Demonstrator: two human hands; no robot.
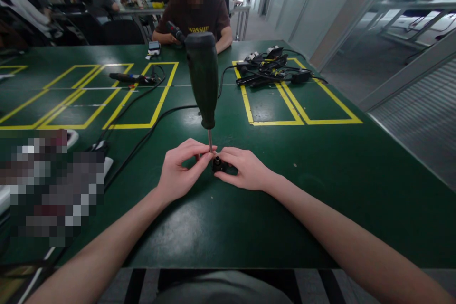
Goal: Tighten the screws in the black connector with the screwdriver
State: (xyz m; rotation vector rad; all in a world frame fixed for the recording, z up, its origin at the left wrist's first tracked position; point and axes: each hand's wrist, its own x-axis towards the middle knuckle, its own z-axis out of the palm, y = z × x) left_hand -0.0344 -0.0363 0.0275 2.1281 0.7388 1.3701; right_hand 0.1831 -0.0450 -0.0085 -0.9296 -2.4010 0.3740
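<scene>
A screwdriver (203, 76) with a thick dark handle stands nearly upright, leaning slightly, its thin metal shaft pointing down. Thumb and fingers of my left hand (181, 168) pinch the shaft low down; nobody grips the handle. Just right of the shaft, a small black part (217, 164) with a round raised piece rests on the green table (278, 218). My right hand (245, 168) curls round that black part, thumb on the near side and fingers on the far side. The screwdriver's tip is hidden behind my fingertips.
A pile of black cables and adapters (270, 67) lies at the back right. A corded pen-like tool (130, 78) is at the back left, its cable crossing the table. Blurred-out objects (67, 194) lie at left. Across the table sits a person (199, 14) holding a tool.
</scene>
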